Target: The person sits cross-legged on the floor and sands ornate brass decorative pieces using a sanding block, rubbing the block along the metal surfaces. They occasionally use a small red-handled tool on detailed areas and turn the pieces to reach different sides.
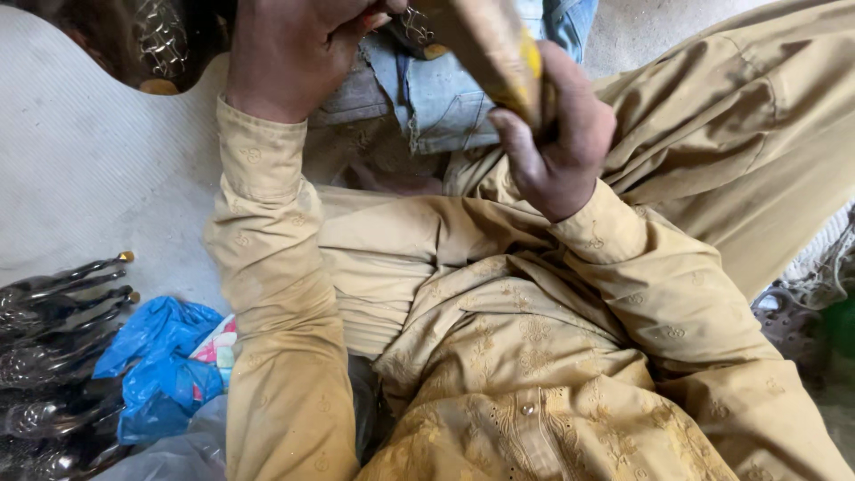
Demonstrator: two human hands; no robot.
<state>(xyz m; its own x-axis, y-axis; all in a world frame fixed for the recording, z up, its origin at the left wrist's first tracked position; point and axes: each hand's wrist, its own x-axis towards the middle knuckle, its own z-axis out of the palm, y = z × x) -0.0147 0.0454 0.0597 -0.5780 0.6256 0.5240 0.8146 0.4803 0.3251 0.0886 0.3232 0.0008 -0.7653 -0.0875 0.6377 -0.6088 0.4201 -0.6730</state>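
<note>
I am gripping a worn yellow wooden-handled tool [499,58] in my right hand [557,147] above a folded blue denim cloth [445,98], my left hand [294,49] pinching a small metal piece [414,22] beside it, best kept steady.

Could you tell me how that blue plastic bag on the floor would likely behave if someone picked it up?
The blue plastic bag looks crumpled and thin, so it is probably floppy and light. Its glossy folds suggest a slightly slippery surface. It seems unlikely to roll.

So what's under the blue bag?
A bit of patterned cloth and a grey plastic sheet peek out beside the blue bag. Whatever lies right beneath it is covered.
</note>
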